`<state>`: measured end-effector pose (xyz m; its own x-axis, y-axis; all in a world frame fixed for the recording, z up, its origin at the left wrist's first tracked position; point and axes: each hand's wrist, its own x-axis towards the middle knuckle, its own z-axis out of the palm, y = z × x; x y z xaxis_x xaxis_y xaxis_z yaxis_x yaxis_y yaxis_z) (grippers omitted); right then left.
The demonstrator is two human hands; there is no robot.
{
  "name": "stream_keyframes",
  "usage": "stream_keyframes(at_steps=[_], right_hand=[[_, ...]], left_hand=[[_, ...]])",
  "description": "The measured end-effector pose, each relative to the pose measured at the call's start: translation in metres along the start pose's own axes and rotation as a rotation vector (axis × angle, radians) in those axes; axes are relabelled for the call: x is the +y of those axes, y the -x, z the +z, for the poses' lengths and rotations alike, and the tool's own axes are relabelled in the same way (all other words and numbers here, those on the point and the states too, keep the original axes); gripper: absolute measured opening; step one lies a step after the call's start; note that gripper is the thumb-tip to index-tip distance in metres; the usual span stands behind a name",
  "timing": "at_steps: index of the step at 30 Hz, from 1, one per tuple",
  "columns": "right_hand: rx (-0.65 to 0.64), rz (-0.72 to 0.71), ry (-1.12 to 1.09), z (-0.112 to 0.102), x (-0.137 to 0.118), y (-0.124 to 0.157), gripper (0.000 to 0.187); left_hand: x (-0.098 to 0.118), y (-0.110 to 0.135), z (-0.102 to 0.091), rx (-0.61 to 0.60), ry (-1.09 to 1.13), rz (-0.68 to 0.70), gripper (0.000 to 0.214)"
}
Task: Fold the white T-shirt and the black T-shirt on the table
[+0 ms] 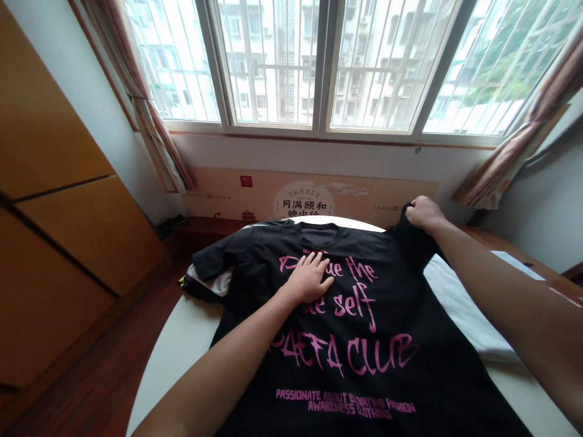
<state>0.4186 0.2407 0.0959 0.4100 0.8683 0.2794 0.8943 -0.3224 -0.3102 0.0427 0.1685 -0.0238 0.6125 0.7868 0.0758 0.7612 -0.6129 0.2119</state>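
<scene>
Black T-shirt (346, 358), left hand (308, 279) flat on it, right hand (424, 213) clamped on its sleeve (412, 246), white cloth (469, 309) beside

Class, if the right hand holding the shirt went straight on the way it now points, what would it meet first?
Probably the printed beige panel on the wall under the window, ahead of the right hand gripping the black T-shirt, though depth is hard to judge here.

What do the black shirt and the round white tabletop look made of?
The black T-shirt looks like matte cotton knit, creasing softly under the left hand, with a flat pink print. The round white tabletop looks smooth, perhaps laminate or paint; the look leaves it open.
</scene>
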Motion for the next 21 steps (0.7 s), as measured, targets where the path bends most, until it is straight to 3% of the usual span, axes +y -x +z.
stream_keyframes(at_steps=[4,7,10,14,18,21], right_hand=[[-0.114,-0.060,-0.043,0.007,-0.069,-0.002,0.025],[-0.220,-0.074,-0.066,0.036,-0.108,0.011,0.025],[-0.364,-0.084,-0.090,0.074,-0.128,0.034,0.034],[-0.380,-0.143,-0.102,0.108,-0.125,0.066,0.048],[-0.277,-0.188,-0.031,0.119,-0.100,0.084,0.055],[-0.311,-0.191,0.030,0.126,-0.083,0.091,0.064]], left_hand=[[0.000,-0.001,0.000,0.002,0.002,0.006,0.070],[-0.002,0.000,0.000,0.001,0.004,0.020,0.071],[-0.003,0.002,0.000,0.008,-0.001,0.031,0.071],[-0.002,0.003,0.001,0.012,-0.006,0.035,0.071],[-0.001,0.003,0.001,0.010,-0.010,0.025,0.070],[-0.001,0.002,0.001,-0.003,-0.015,0.028,0.071]])
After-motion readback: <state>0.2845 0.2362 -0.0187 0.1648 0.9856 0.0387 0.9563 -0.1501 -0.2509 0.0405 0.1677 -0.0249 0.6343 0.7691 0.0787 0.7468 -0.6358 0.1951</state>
